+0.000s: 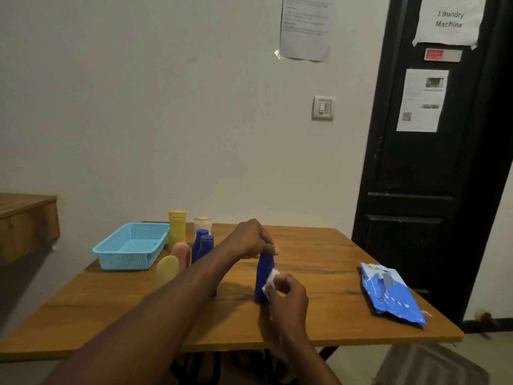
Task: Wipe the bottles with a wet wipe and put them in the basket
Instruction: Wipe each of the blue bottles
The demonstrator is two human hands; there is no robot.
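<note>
I hold the blue bottle (263, 276) upright on the table (319, 259), near its middle. My left hand (251, 240) curls over the top and pinches the cap end, while my right hand (290, 293) pinches a bunched white wipe (270, 282) against the bottle's side. It looks like smooth, stiff plastic, light enough for one hand, and I judge it will turn slippery once damp. So I would keep my hold high at the narrower cap end, where my fingers wrap right round, and rub the body below with the wipe. The wipe is soft and limp, so it needs to stay bunched between my fingertips. I count seven bottles. One is in my grip, and six stand close together just right of the basket (125, 258): two blue bottles (204, 245), a tall yellow bottle (177, 229), a pale bottle (202, 223), a pink bottle (181, 252) and a short yellow bottle (167, 270). There is one light blue basket at the far left of the table with nothing showing inside it, and one pack of wipes (391, 293) lying well apart to my right.
</note>
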